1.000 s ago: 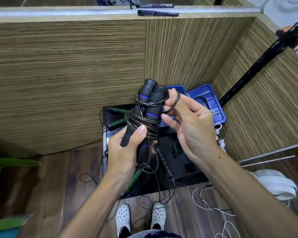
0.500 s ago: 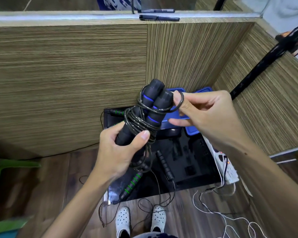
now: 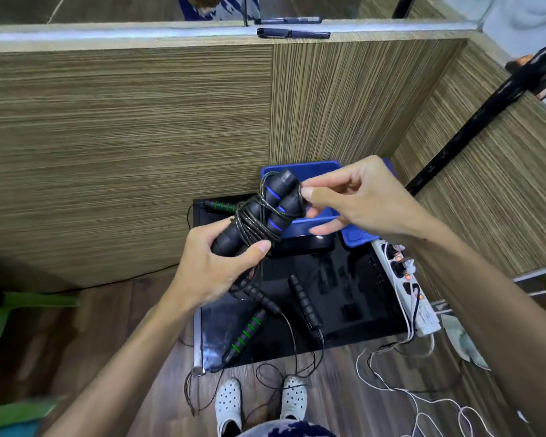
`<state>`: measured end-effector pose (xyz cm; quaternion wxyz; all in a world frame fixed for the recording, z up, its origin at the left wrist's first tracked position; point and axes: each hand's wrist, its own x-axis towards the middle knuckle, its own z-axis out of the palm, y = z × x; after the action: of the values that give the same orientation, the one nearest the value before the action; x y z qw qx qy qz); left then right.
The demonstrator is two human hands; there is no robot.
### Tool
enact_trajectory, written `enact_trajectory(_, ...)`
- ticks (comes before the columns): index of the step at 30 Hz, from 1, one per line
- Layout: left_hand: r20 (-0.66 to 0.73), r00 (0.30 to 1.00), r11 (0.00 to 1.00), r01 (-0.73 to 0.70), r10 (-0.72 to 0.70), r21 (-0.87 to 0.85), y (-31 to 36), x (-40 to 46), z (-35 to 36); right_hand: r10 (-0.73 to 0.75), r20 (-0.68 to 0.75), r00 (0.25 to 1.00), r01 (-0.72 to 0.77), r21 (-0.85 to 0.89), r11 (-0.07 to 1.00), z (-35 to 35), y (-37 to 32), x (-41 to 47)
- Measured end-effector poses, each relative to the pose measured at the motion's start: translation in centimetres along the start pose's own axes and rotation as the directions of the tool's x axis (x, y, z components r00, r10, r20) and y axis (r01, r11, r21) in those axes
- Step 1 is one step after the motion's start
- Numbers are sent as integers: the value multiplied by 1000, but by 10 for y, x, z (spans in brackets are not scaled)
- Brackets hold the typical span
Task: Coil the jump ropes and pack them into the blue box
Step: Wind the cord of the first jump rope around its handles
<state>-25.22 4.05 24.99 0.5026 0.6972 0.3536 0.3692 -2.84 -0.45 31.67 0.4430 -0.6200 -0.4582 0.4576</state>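
**Hands finishing a rope bundle above the box**

Left hand [image 3: 215, 266] grips the coiled jump rope [image 3: 259, 216] by its handles; right hand [image 3: 360, 197] pinches the cord's last loop at the top. If that pinch slips, the springy coil could unravel short of the blue box [image 3: 316, 216] underneath.

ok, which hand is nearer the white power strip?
Right. The right hand is up by the blue box, its forearm passing just above the white power strip. The left hand grips the blue-banded rope bundle, across the black surface from it.
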Motion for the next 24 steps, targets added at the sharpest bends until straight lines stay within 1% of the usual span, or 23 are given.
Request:
enact_trajectory(2, 22, 1000, 1000, 4, -4, 20, -3, -3, 0, 16, 7, 1000, -16, -11, 1000, 1, 6, -2)
enact_trajectory(7, 21, 1000, 999, 22, -23, 26, -6, -7, 2, 25, 2, 1000, -25, -39, 999, 4, 18, -4)
enact_trajectory(11, 33, 999, 999, 34, -34, 15, -6, -11, 4, 15, 37, 999, -12, -89, 996, 3, 15, -3)
enact_trajectory(13, 47, 999, 999, 21, -22, 33, -4, -11, 2, -1, 73, 997, 11, -145, 989, 3, 13, -3)
enact_trajectory(16, 91, 996, 999, 9, -13, 51, -1, -13, 0, -6, 158, 987, 53, -295, 954, -1, 13, 0)
enact_trajectory(18, 85, 996, 998, 11, -16, 54, 1, -16, 2, -29, 176, 984, 90, -351, 932, -1, 16, 1)
enact_trajectory(20, 23, 999, 998, 28, -29, 49, 1, -15, 5, -83, 95, 992, 108, -309, 945, 6, 19, 0)
enact_trajectory(22, -35, 999, 998, 31, -29, 61, 0, -11, 7, -122, -47, 991, 110, -206, 972, 15, 24, -2)
enact_trajectory(24, -67, 997, 997, 35, -31, 68, -1, -8, 9, -120, -143, 982, 110, -75, 991, 21, 30, -1)
